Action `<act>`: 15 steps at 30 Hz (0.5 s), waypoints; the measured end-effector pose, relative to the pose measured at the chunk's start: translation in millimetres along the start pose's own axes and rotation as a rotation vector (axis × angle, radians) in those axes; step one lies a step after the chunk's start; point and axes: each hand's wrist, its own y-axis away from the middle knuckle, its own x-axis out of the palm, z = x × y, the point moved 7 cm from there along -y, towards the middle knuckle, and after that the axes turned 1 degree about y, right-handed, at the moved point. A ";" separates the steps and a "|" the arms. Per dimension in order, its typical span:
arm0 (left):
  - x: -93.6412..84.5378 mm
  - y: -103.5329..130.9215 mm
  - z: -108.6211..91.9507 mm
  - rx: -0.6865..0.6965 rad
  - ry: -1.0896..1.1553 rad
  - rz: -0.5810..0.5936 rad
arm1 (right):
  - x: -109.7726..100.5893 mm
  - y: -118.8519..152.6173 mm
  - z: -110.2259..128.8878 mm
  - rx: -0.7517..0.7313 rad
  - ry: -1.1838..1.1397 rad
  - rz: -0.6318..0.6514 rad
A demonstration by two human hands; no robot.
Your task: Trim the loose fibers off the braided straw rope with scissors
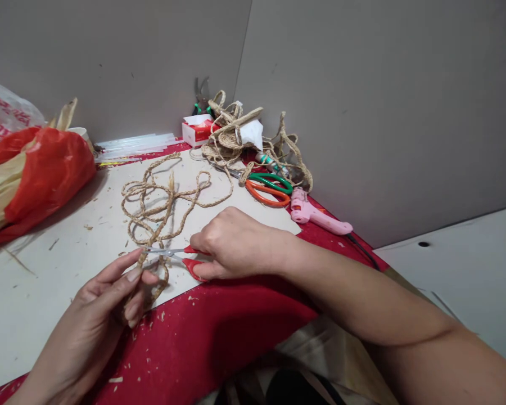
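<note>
Between the thumb and fingers of my left hand [113,295] is pinched a braided straw rope [168,211]. Its length trails in loose loops over the white board beyond. My right hand [230,247] grips small red-handled scissors [195,269], with fingers in the loops. The scissor blades point left and reach the rope just above my left fingertips; they look slightly apart. Whether the blades touch the strands is hard to make out. Part of the rope is hidden behind my left fingers.
A white board [63,281] lies on red cloth [236,320] amid straw scraps. Left is a red plastic bag [54,169] of straw. Behind are clear sticks [135,143], a red-white box [196,132] and rope coils [227,138]. Green-orange scissors [270,188] and a pink glue gun [318,214] lie right.
</note>
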 end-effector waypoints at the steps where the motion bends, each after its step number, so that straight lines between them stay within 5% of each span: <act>1: -0.4 -1.4 -0.5 0.019 -0.042 0.018 | -0.1 0.3 0.2 -0.005 0.002 0.003; 15: 3.5 0.1 -4.9 0.028 -0.099 0.058 | -5.6 1.1 -6.4 0.025 -0.024 -0.034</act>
